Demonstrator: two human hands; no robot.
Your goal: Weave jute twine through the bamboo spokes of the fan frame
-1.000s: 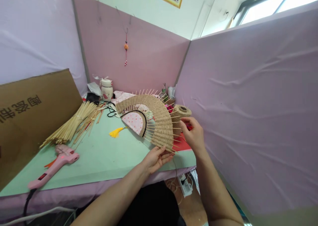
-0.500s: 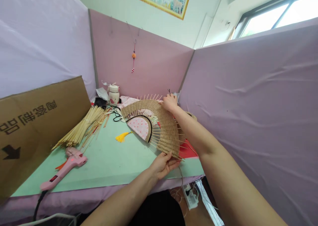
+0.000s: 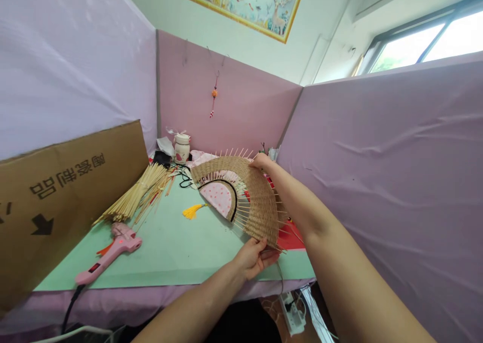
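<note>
A woven straw fan (image 3: 260, 202) with thin sticks poking out along its curved edge is held up over the table. Its inner half-round is pink dotted cloth (image 3: 219, 198) edged in black, and a yellow tassel (image 3: 192, 211) hangs from that side. My left hand (image 3: 256, 257) grips the fan's near lower end, thumb on top and fingers beneath. At the far upper rim, my right hand (image 3: 261, 163) is closed on the woven band, its fingertips partly hidden behind it.
On the left of the green tabletop (image 3: 173, 252) lie a pink glue gun (image 3: 109, 257) and a bundle of straw-coloured sticks (image 3: 136, 194). A cardboard box panel (image 3: 71, 192) stands beside them. Farther back is a white jar (image 3: 182, 148). Red material (image 3: 290, 236) lies right of the fan.
The view has shifted, so everything sits a little lower and farther right. Both hands keep hold of the fan, and my right hand's fingers show less at the rim.
</note>
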